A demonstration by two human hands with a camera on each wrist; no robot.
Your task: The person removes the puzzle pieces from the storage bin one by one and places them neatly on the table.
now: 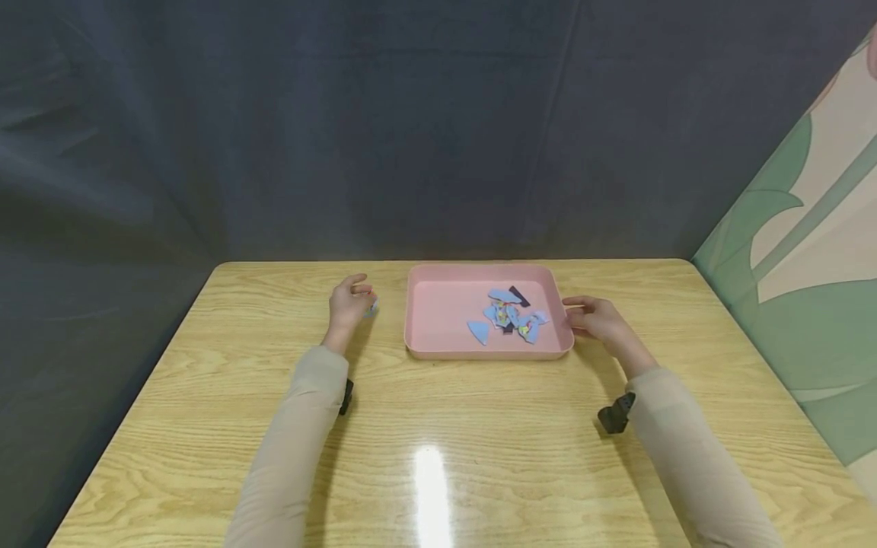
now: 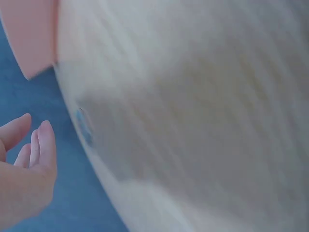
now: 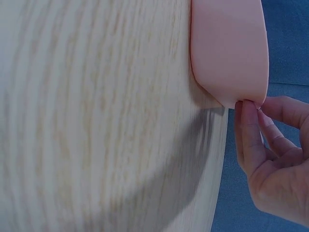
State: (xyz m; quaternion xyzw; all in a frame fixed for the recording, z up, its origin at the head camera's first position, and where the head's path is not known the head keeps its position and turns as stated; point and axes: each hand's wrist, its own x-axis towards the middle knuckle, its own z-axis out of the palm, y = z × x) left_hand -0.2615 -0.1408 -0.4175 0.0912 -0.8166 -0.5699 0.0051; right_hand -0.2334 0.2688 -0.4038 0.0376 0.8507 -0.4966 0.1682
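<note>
A pink tray (image 1: 438, 312) lies at the far middle of the table, holding several light blue pieces (image 1: 479, 332) with patterned bits and dark strips (image 1: 520, 296). My right hand (image 1: 597, 320) is at its right side; in the right wrist view, thumb and fingertips pinch the tray's edge (image 3: 231, 58) at a corner. Left of the tray, my left hand (image 1: 348, 304) hovers over a small blue piece with coloured marks (image 1: 373, 307). In the left wrist view, its thumb and fingers are apart with nothing between them, and the blue piece (image 2: 84, 127) lies on the tabletop.
The wooden table (image 1: 507, 449) runs up to a dark curtain (image 1: 438, 137) at the back. A patterned green and cream panel (image 1: 822, 251) borders the right side. Dark wrist cameras (image 1: 617, 413) sit by both sleeves (image 1: 288, 441).
</note>
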